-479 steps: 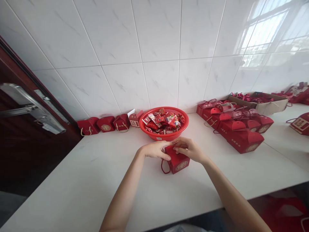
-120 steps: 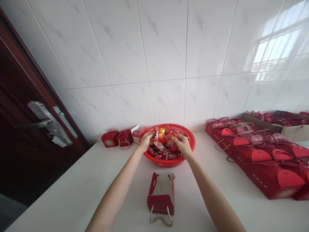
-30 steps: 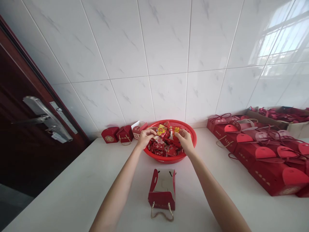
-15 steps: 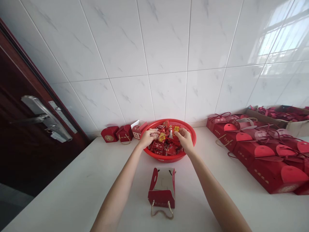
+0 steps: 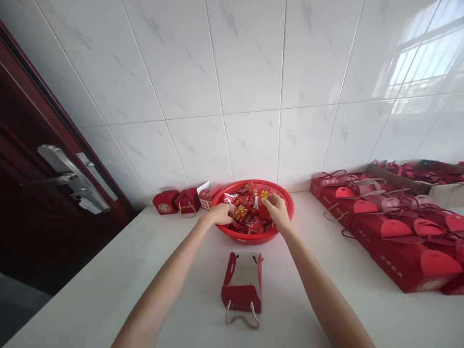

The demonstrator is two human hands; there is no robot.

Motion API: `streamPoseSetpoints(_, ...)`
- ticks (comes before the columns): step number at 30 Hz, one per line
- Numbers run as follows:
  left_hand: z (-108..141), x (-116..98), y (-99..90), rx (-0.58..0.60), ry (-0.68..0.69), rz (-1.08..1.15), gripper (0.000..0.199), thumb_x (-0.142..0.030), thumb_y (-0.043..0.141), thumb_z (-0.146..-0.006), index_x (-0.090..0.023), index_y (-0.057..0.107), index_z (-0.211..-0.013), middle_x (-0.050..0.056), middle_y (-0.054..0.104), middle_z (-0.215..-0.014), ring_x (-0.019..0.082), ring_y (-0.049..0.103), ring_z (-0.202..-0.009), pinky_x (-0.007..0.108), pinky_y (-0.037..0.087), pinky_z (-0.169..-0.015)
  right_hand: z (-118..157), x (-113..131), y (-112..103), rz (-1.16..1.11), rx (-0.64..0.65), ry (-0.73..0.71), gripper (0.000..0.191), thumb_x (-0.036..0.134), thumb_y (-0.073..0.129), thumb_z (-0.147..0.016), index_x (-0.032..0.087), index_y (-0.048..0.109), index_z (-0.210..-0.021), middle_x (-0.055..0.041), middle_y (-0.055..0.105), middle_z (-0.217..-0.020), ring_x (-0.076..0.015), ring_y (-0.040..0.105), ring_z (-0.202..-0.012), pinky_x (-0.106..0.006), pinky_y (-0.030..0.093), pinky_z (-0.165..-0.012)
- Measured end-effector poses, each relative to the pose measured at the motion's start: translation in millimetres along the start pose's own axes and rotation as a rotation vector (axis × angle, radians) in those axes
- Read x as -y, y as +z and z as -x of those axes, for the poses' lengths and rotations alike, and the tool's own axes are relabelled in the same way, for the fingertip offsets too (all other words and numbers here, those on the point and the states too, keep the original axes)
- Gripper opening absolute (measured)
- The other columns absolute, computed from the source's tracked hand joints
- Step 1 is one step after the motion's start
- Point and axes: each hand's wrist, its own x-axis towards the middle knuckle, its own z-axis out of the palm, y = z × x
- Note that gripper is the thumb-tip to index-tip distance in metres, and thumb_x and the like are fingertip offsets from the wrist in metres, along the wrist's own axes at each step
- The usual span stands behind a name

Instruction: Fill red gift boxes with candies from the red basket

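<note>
A red plastic basket (image 5: 250, 239) by the wall holds many wrapped candies (image 5: 256, 224) in red and gold. At its left side, my left hand (image 5: 222, 214) dips among the candies, fingers curled together and tips partly hidden; what they grip I cannot make out. My right hand (image 5: 276, 209) is over the basket's right side, thumb and fingers pinched on a red-and-yellow wrapped candy (image 5: 264, 195). Between my forearms stands an open red gift box (image 5: 241, 297) with a pale inside and a twisted rope handle hanging at its front.
Several small red boxes (image 5: 165, 203) line the wall left of the basket. On the right stand rows of closed red gift boxes (image 5: 402, 263) with cord handles, and behind them a carton (image 5: 444, 193) of red items. A dark red door (image 5: 32, 193) is at left.
My left hand has moved left and down into the candies, its fingers now curled. My right hand stays nearly in place with its candy. The open box has hardly shifted in view.
</note>
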Motion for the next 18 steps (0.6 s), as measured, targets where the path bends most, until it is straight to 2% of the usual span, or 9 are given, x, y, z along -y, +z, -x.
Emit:
streamPoseSetpoints(3,-1.1,2.9,-1.9,0.094,-0.029,-0.093,0.034,-0.027,0.081,-0.043,-0.026,0.077,-0.077,0.005,0.076,-0.081,0.031,0.069,-0.082,0.031,0.049,-0.070,0.2,0.0,0.4,-0.019,0.021,0.009,0.027,0.047,0.068,-0.073,0.023,0.056,-0.079,-0.0014,0.068,-0.074,-0.0223,0.063,-0.075,-0.034,0.046,-0.067)
streamPoseSetpoints(6,-8.4,2.5,6.6,0.141,-0.060,-0.177,0.048,-0.029,0.085,-0.037,-0.023,0.074,-0.082,0.009,0.075,-0.092,0.034,0.069,-0.092,0.033,0.051,-0.075,0.6,0.5,0.7,-0.016,0.016,0.000,0.027,0.047,0.068,-0.073,0.023,0.057,-0.079,-0.0010,0.067,-0.073,-0.0226,0.064,-0.075,-0.034,0.047,-0.067)
streamPoseSetpoints(9,-15.8,-1.4,19.3,0.122,-0.072,-0.187,0.048,-0.023,0.086,-0.031,-0.020,0.067,-0.075,0.013,0.073,-0.097,0.038,0.068,-0.096,0.035,0.052,-0.075,0.4,0.8,1.3,-0.007,-0.002,-0.016,0.026,0.046,0.068,-0.072,0.023,0.057,-0.078,-0.0011,0.067,-0.073,-0.0225,0.064,-0.075,-0.034,0.047,-0.067)
streamPoseSetpoints(12,-16.2,-6.1,26.3,0.096,-0.077,-0.172,0.041,-0.020,0.084,-0.034,-0.020,0.063,-0.070,0.014,0.072,-0.096,0.040,0.068,-0.094,0.036,0.053,-0.072,-0.6,0.1,2.2,-0.009,0.001,-0.030,0.026,0.045,0.068,-0.071,0.023,0.056,-0.075,-0.0016,0.067,-0.074,-0.0224,0.064,-0.075,-0.034,0.048,-0.067)
streamPoseSetpoints(16,-9.1,-11.7,24.7,0.106,-0.085,-0.163,0.026,-0.017,0.077,-0.042,-0.019,0.061,-0.062,0.013,0.071,-0.090,0.039,0.069,-0.086,0.037,0.052,-0.068,-2.0,-2.5,3.2,-0.038,0.018,-0.007,0.027,0.046,0.068,-0.070,0.023,0.057,-0.080,-0.0011,0.067,-0.073,-0.0229,0.065,-0.075,-0.035,0.049,-0.070)
streamPoseSetpoints(18,-6.3,-14.5,22.9,0.121,-0.094,-0.170,0.028,-0.019,0.078,-0.043,-0.019,0.064,-0.068,0.015,0.071,-0.097,0.040,0.069,-0.090,0.038,0.052,-0.070,-2.2,-3.5,3.2,-0.044,0.025,-0.006,0.028,0.047,0.068,-0.071,0.023,0.057,-0.081,-0.0010,0.067,-0.073,-0.0230,0.064,-0.075,-0.036,0.049,-0.071)
